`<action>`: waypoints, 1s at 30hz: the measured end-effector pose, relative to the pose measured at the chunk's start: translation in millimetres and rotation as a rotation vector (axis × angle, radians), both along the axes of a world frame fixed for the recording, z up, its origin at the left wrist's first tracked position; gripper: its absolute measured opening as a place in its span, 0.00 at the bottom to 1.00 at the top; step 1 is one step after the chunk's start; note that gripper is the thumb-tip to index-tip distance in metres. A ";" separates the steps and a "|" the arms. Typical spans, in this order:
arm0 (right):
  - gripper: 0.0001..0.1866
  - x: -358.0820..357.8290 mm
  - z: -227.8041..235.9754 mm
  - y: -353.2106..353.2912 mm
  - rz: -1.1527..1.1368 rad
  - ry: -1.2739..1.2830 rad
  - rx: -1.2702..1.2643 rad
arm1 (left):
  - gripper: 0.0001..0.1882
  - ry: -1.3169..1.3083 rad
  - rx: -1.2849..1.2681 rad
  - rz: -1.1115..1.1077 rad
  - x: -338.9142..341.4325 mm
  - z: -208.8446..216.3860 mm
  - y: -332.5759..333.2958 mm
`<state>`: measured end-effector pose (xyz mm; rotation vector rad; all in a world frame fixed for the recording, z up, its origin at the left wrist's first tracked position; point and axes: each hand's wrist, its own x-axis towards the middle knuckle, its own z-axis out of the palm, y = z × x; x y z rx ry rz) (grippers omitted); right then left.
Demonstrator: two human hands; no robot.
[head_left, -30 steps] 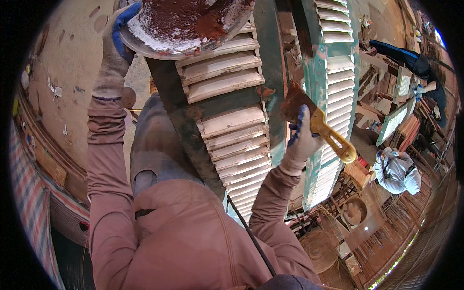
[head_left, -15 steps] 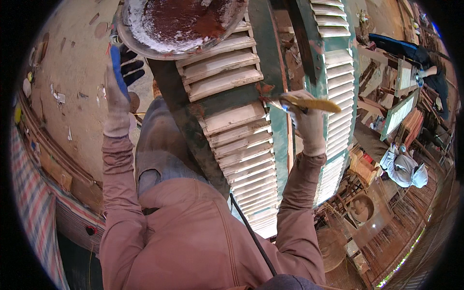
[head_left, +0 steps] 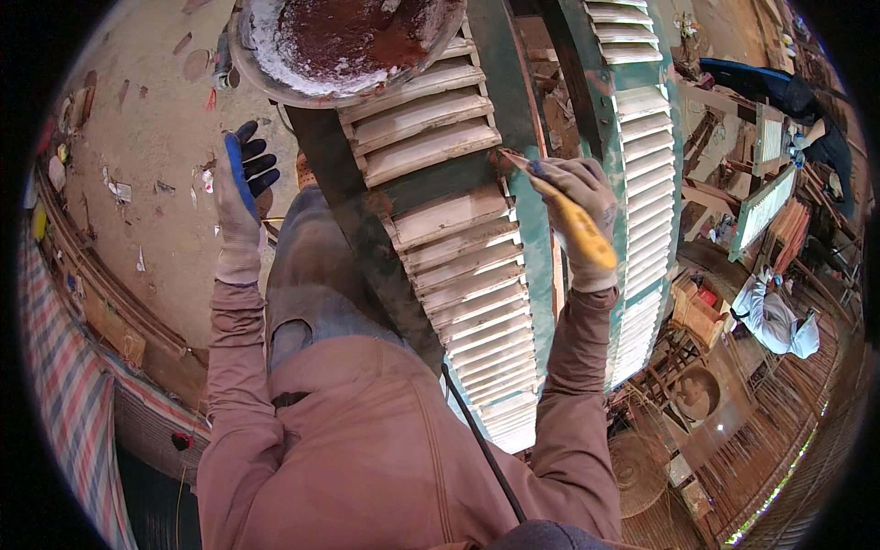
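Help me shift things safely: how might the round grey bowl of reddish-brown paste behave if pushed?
The bowl is probably weighty, with paste spread inside. It may tip: its rim seemingly overhangs the green, white-slatted shutter.

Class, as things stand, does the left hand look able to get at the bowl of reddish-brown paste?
Probably yes: the gloved left hand looks empty and open near the bowl, and nothing visible lies between them, though depth is hard to judge.
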<state>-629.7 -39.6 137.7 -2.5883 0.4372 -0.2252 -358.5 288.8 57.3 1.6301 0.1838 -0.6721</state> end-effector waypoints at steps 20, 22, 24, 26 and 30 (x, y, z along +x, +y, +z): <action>0.17 -14.5 1.7 6.3 0.208 -0.032 -0.327 | 0.31 -0.010 -0.044 -0.053 -15.7 -11.9 12.6; 0.18 -7.2 -6.8 5.0 0.211 -0.041 -0.357 | 0.31 -0.020 -0.022 -0.052 -15.7 -11.7 11.7; 0.18 1.4 -6.1 12.1 0.199 -0.047 -0.365 | 0.31 -0.007 -0.012 -0.047 -13.9 -9.1 9.5; 0.18 3.3 -9.3 16.5 0.193 -0.047 -0.363 | 0.31 0.028 -0.010 -0.029 -13.2 -5.9 9.3; 0.17 -4.5 -6.2 21.0 0.233 0.049 -0.390 | 0.31 0.023 -0.018 -0.043 -11.8 -11.1 14.6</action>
